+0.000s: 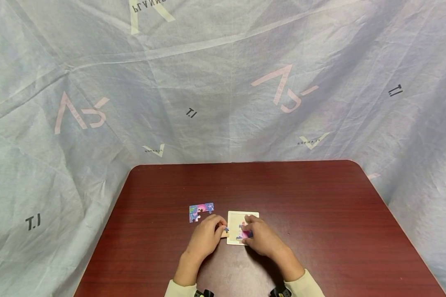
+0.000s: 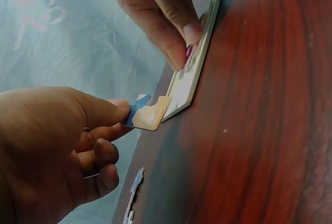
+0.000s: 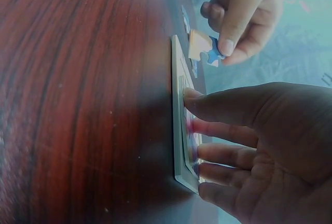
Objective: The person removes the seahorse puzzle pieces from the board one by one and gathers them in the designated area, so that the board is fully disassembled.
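My left hand (image 1: 203, 236) pinches a blue and tan jigsaw piece (image 2: 151, 115) between thumb and index finger. In the head view this piece is at the left edge of a square, pale puzzle tray (image 1: 233, 218). My right hand (image 1: 263, 236) is over the tray's right side. Its thumb (image 3: 196, 94) and fingertips touch down on pink and blue puzzle pieces (image 1: 244, 234) lying inside, fairly straight in the right wrist view. The hand hides part of those pieces. The tray's left part shows its bare, pale base.
More puzzle pieces (image 1: 200, 208), blue and pink with a star, lie on the table beyond my left hand, left of the tray. The dark red wooden table (image 1: 319, 198) meets a grey printed cloth (image 1: 223, 103) at the back and sides.
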Demonstrator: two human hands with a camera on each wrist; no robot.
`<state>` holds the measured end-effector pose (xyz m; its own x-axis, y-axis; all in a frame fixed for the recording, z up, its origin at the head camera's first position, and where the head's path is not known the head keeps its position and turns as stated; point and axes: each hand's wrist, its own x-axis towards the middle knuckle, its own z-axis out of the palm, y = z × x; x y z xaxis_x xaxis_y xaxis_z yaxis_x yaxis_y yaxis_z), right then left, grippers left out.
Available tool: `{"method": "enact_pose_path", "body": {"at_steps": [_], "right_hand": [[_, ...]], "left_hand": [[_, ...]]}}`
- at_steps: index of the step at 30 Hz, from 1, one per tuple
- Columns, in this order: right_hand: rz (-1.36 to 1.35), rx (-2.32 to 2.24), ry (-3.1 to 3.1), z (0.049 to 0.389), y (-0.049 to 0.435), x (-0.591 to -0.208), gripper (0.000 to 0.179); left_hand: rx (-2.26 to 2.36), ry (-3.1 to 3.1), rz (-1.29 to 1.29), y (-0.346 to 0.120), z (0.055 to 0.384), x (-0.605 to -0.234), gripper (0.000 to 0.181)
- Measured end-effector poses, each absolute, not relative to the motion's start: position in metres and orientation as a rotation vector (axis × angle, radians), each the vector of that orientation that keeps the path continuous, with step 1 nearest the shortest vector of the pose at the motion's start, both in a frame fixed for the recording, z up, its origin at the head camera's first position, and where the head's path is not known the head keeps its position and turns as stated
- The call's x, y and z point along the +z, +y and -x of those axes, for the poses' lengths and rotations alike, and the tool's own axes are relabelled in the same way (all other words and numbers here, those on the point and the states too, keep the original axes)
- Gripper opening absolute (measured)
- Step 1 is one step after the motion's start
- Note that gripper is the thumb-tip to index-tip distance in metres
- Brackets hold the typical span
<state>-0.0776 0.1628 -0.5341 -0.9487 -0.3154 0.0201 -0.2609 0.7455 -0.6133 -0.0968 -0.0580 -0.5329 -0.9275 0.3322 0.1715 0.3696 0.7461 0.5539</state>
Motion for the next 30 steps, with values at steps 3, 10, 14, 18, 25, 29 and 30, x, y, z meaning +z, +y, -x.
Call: {"method": "enact_pose_path", "body": {"at_steps": [3, 10, 14, 18, 25, 29, 30], "right_hand": [[0.468, -0.99, 2.849, 0.078, 0.163, -0.534, 0.042], [0.464, -0.987, 2.853, 0.077, 0.164, -0.533, 0.042], [0.473, -0.983, 2.859, 0.077, 0.164, -0.534, 0.041], [0.473, -0.989, 2.854, 0.077, 0.164, -0.534, 0.042], [0.466, -0.988, 2.85, 0.077, 0.164, -0.534, 0.04], [0.457, -0.978, 2.85, 0.077, 0.164, -0.534, 0.04], [0.454, -0.98, 2.847, 0.077, 0.164, -0.533, 0.04]], "left_hand": [[-0.933, -2.879, 0.567, -0.06, 0.098, -0.533, 0.004], [-0.94, -2.888, 0.529, -0.065, 0.097, -0.533, 0.005], [-0.942, -2.888, 0.518, -0.068, 0.096, -0.532, 0.005], [-0.942, -2.896, 0.504, -0.071, 0.096, -0.533, 0.006], [-0.949, -2.902, 0.491, -0.076, 0.096, -0.533, 0.006], [-0.957, -2.891, 0.482, -0.08, 0.096, -0.533, 0.005], [-0.956, -2.888, 0.48, -0.081, 0.096, -0.533, 0.005]]}}
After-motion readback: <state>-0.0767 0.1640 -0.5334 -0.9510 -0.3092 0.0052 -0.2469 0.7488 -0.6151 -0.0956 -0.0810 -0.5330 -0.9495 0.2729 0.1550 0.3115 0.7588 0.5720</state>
